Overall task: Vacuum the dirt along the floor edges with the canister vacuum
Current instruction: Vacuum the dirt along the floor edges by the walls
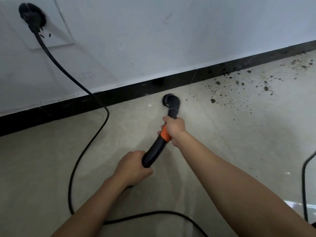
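Vacuum wand (158, 147) looks stiff and light, I judge; right grip (174, 129) grasps its orange collar, left grip (131, 166) its rear end, nozzle (170, 100) near the skirting (119, 98), dirt (239, 84) rightward.

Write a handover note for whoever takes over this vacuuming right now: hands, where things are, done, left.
Left hand grips the vacuum tube at its rear; right hand grips it by the orange band.
Nozzle is down beside the baseboard, left of the dirt.
Power cord is plugged into the wall socket.
Done: tiles left of the nozzle look clean.
Left: the dirt scattered rightward along the baseboard.
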`<action>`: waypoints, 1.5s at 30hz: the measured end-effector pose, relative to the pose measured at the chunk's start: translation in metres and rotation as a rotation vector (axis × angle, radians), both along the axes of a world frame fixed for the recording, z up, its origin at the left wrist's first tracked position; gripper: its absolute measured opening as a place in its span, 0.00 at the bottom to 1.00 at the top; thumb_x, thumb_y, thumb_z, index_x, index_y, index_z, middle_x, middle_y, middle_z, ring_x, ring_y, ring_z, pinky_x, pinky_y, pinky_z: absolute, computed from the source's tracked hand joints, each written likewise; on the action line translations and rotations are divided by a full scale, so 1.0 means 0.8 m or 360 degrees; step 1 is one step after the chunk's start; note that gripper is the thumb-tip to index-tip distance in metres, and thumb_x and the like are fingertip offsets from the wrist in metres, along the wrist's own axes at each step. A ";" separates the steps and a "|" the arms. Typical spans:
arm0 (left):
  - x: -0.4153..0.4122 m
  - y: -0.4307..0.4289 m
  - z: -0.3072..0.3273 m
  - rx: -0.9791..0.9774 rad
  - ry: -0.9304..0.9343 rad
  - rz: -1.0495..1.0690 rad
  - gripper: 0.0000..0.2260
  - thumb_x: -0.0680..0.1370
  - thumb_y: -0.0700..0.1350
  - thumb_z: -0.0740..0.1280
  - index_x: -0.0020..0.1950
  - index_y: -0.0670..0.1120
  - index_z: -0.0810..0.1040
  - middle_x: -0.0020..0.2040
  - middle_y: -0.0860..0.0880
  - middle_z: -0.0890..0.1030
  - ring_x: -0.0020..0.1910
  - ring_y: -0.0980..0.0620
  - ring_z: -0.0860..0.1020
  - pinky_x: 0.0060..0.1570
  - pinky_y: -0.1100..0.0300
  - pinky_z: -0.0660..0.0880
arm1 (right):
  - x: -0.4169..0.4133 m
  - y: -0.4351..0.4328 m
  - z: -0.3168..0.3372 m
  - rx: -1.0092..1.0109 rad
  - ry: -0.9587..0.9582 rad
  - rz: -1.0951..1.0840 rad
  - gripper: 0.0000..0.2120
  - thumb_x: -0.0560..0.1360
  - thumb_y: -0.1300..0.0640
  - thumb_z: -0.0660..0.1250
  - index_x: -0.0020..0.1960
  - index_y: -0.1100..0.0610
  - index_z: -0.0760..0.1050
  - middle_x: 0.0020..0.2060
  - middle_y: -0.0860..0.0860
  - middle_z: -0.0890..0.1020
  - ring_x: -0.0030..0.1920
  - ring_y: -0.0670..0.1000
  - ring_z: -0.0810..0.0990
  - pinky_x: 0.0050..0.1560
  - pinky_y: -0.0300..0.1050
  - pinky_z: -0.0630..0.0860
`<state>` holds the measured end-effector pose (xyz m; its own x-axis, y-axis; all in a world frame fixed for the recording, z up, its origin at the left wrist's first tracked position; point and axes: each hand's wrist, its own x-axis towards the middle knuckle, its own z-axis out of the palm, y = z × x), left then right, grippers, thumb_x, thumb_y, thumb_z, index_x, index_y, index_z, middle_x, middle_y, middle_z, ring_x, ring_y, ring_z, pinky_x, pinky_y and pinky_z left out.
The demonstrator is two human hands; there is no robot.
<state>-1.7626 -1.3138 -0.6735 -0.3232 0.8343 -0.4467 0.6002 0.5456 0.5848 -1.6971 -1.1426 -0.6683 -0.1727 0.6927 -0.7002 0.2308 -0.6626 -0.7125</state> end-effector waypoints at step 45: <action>-0.099 0.217 0.026 -0.0318 0.0426 -0.0789 0.16 0.66 0.53 0.75 0.48 0.54 0.73 0.43 0.52 0.78 0.41 0.53 0.78 0.40 0.57 0.76 | -0.024 0.109 0.025 -0.0276 0.0339 -0.0709 0.08 0.79 0.52 0.65 0.52 0.57 0.71 0.35 0.55 0.76 0.30 0.53 0.78 0.34 0.44 0.78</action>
